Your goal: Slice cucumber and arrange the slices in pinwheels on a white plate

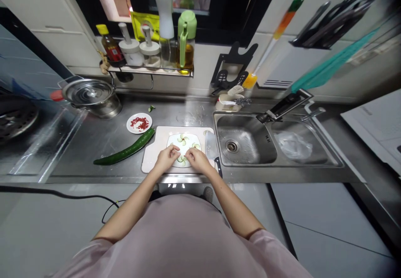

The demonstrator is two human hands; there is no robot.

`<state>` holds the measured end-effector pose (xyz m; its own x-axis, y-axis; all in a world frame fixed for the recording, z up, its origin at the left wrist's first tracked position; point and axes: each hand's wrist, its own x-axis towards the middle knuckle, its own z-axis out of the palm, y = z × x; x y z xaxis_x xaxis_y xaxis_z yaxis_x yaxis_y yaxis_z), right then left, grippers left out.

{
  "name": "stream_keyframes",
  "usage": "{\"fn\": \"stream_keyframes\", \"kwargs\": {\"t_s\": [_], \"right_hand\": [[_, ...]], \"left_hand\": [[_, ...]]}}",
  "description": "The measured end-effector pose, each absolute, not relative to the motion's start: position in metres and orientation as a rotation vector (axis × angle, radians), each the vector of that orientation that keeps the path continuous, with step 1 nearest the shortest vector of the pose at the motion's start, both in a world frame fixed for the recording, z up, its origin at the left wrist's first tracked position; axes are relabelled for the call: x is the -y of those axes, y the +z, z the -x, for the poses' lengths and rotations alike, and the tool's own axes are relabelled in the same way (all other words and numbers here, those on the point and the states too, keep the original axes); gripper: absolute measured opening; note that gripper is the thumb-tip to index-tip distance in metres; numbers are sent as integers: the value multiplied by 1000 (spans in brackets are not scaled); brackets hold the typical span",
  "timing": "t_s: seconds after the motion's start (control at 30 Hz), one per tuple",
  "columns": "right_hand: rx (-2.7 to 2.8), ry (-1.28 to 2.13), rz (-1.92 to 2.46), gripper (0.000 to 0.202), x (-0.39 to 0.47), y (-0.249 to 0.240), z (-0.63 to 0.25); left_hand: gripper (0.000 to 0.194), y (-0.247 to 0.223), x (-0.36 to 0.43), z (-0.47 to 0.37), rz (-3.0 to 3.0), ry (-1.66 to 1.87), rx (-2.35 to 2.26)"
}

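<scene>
A white plate [173,139] lies on a pale cutting board [151,156], with thin green-edged slices [183,139] set out in flower shapes. My left hand [168,158] is over the plate's left side, fingertips pinched together. Over the right side, my right hand [196,160] has its thumb and fingers closed too. Whatever is between the fingers is too small to make out. Along the board's right edge rests a kitchen knife [211,145], its dark handle toward me. To the left are a long green cucumber [125,151] and a small dish [129,126] of chopped red bits [140,123].
A double sink [250,159] with a faucet [278,110] sits to the right. A lidded steel pot [103,105] stands at back left. Bottles and jars fill the wall rack [169,71]. A small green scrap [151,108] lies behind the board.
</scene>
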<state>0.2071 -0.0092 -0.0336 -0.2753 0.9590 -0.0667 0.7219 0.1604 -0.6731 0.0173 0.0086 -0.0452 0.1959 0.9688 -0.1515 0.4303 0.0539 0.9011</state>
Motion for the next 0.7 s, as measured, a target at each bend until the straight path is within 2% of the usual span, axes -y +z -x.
{"fn": "stream_keyframes", "kwargs": {"t_s": [0.27, 0.7], "right_hand": [[2196, 838, 1778, 13, 13, -46, -200], [2309, 801, 1840, 20, 10, -48, -191]], "left_hand": [[17, -48, -4, -21, -1807, 415, -1608], [16, -53, -6, -39, -1936, 211, -1596]]}}
